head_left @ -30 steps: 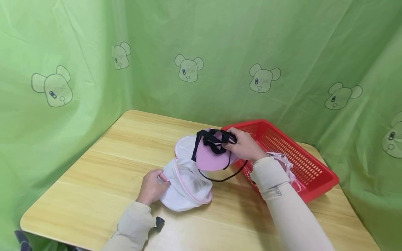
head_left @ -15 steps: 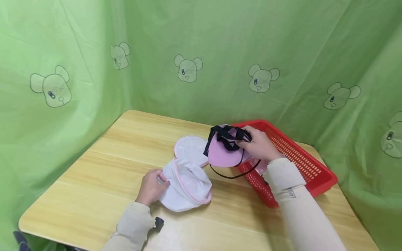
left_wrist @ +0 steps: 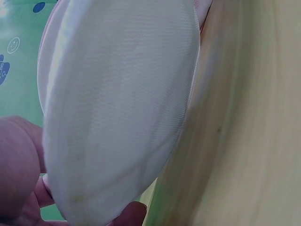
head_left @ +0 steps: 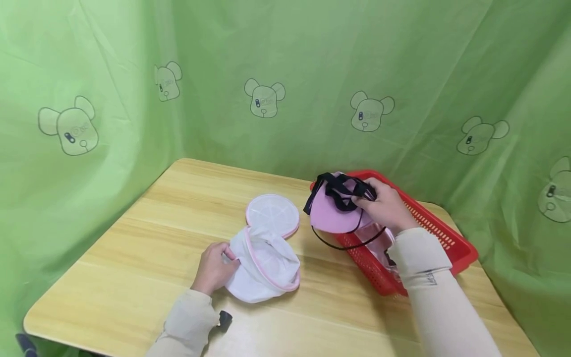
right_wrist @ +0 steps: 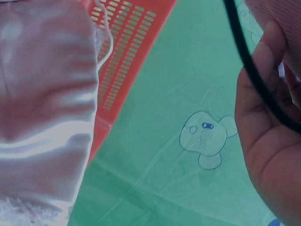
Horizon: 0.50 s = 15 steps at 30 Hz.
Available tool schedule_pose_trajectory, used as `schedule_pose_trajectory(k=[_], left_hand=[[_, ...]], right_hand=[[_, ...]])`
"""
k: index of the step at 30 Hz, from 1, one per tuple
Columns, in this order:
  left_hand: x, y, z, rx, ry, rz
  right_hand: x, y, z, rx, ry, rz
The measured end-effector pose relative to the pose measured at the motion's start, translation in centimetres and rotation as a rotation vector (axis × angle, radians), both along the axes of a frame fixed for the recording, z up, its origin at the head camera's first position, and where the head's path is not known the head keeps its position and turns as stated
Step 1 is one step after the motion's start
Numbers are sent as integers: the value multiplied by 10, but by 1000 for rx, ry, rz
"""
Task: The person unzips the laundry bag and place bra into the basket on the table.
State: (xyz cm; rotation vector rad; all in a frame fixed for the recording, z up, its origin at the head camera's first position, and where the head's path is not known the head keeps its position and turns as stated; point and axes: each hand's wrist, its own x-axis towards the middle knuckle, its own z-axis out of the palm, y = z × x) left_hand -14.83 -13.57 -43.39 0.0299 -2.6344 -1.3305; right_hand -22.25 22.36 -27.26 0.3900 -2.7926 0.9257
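A white mesh laundry bag with pink trim lies on the table, its round lid folded back behind the opening. My left hand pinches the near left side of the bag; in the left wrist view the thumb and fingers lie along the pale mesh. My right hand grips a folded lilac bra with black straps, held up over the left rim of the red basket. One thin black strap loops down below it. In the right wrist view the right hand's palm shows beside the dark strap.
Inside the basket lies a shiny pink satin garment with lace and a white strap. A small black object sits beside my left sleeve. Green curtain with bear prints hangs behind the wooden table.
My right hand has moved right with the lilac bra, from over the bag to over the basket's left rim, uncovering the bag's lid. The left hand stays on the bag.
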Motion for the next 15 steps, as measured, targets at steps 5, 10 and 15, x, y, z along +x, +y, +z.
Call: schedule_pose_trajectory(k=[5,10,15], left_hand=[[0,0,-1,7,8,-2],[-1,0,-1,15,12,-3],[-1,-1,-1,11,14,-1]], right_hand=[[2,12,0,10,-4,-36],[3,24,0,13,-4,-69],[1,35,-3,-1,12,-93]])
